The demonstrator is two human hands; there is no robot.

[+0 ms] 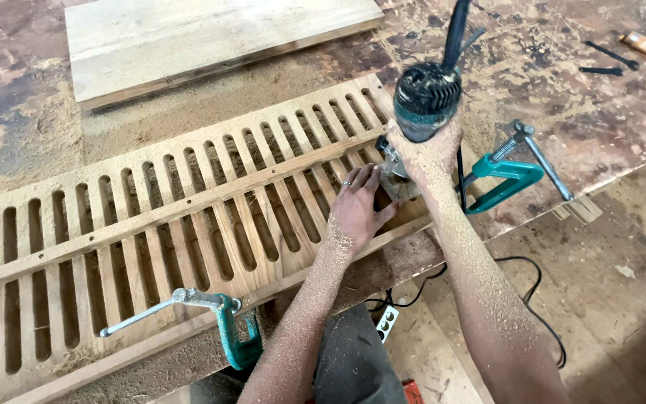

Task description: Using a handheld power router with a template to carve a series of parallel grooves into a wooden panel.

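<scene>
Sawdust coats both forearms. Left hand (pixel 354 209) lies flat, fingers spread, on the slotted wooden panel (pixel 151 224); just beyond it, right hand (pixel 431 150) grips the trim router (pixel 424 101), seemingly cutting a slot. Next calls for steady guidance. Green clamps (pixel 506 179) flank them on the surface (pixel 577 97).

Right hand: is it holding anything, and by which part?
Yes. The right hand grips the router around its body, below the black top cap. The left hand lies flat on the slotted panel.
</scene>
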